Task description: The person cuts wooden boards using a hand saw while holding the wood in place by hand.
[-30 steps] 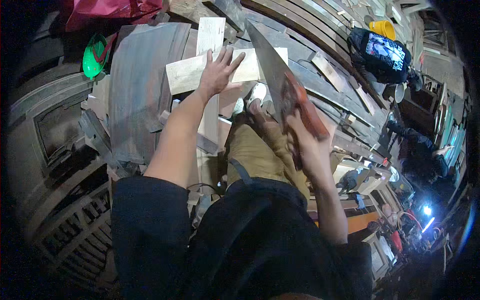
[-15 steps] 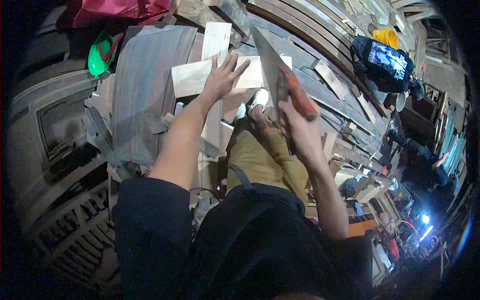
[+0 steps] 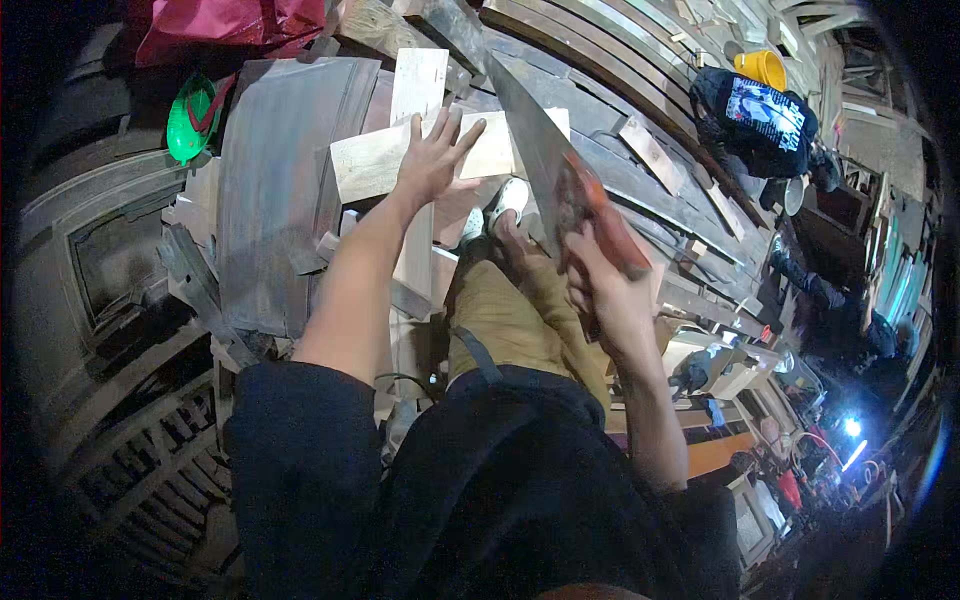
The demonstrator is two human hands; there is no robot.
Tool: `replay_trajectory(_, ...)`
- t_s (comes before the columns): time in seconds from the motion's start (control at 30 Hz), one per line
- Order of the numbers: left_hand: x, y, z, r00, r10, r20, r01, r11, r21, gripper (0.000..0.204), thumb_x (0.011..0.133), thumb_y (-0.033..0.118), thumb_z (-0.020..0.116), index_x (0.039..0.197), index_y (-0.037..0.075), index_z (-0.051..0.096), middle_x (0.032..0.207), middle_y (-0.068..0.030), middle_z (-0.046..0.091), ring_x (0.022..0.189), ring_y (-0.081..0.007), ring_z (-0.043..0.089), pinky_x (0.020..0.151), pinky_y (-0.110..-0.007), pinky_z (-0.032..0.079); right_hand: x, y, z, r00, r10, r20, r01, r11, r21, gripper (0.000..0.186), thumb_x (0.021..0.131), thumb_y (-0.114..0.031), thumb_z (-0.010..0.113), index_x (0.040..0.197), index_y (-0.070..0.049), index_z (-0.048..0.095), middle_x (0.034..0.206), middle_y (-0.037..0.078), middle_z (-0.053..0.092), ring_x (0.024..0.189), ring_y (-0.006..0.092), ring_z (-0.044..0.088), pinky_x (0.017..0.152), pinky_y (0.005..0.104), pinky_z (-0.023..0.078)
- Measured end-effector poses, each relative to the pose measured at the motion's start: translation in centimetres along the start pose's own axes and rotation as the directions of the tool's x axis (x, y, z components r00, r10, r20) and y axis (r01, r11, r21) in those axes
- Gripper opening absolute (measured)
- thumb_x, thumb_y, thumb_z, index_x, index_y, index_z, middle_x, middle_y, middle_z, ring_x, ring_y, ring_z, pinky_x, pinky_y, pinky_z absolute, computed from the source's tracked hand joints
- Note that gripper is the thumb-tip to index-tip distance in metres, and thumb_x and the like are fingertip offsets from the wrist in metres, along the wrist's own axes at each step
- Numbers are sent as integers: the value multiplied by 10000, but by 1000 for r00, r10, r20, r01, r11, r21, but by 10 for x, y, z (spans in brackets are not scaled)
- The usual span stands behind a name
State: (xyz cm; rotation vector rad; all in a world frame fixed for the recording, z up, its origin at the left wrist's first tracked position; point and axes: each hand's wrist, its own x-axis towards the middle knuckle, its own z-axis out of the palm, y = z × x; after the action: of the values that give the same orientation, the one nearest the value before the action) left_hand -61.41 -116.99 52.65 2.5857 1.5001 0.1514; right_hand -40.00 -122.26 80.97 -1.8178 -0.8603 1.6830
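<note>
My left hand [image 3: 432, 160] rests open, fingers spread, on a pale wooden board [image 3: 362, 158] lying crosswise over another pale board [image 3: 418, 78]. My right hand [image 3: 610, 290] is closed on the red-brown handle of a handsaw [image 3: 532, 125]; its long blade slants up and left across the board's right part. Blade and handle look blurred. Whether the teeth touch the wood, I cannot tell. Below the board show my white shoe [image 3: 510, 195] and olive trousers [image 3: 500, 310].
Dark planks [image 3: 590, 60] and offcuts lie around. A red bag [image 3: 210, 30] and green object [image 3: 185, 115] are upper left. Two co-workers [image 3: 760, 120] [image 3: 835, 320] in dark clothes are at right, near a yellow bucket [image 3: 760, 68]. A glowing lamp [image 3: 852, 428] sits lower right.
The saw and my right hand shift up, then back down toward me. My left hand stays spread on the board. The lower co-worker at right has changed posture slightly.
</note>
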Motion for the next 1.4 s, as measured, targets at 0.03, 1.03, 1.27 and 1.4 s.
replay_trajectory(0.03,-3,-2,1,1000,-5,5,5,1000,7,1072,695,740,649,1565,247,264,1470,-194,416,1408,-351,332,1053,-679,275,18,4,11,1000,-1,25,0,997,72,505,937,-60,542,1439,-47,480,765,-23,569,652,72,521,588,242,423)
replay_trajectory(1.03,-2,1,2,998,16,61,-19,999,42,952,795,590,659,1575,252,230,1494,-229,375,1379,-355,367,1031,-685,296,45,12,13,995,-97,-8,95,985,-145,480,904,-100,566,1375,-21,518,815,26,575,705,123,529,640,313,461)
replay_trajectory(1.27,-7,-3,-2,999,4,34,-5,1000,12,1016,748,712,625,1574,265,239,1512,-230,360,1384,-372,358,1034,-683,281,15,45,17,937,-348,10,341,912,-229,327,859,-94,594,1156,37,551,893,139,623,809,192,588,753,358,481)
replay_trajectory(1.4,-5,-1,-4,997,-17,73,13,998,55,944,811,689,574,1574,248,236,1520,-225,349,1394,-367,339,1039,-682,279,2,34,-1,986,-165,9,165,981,-107,346,849,-62,588,1184,24,579,897,93,632,822,152,582,760,316,475)
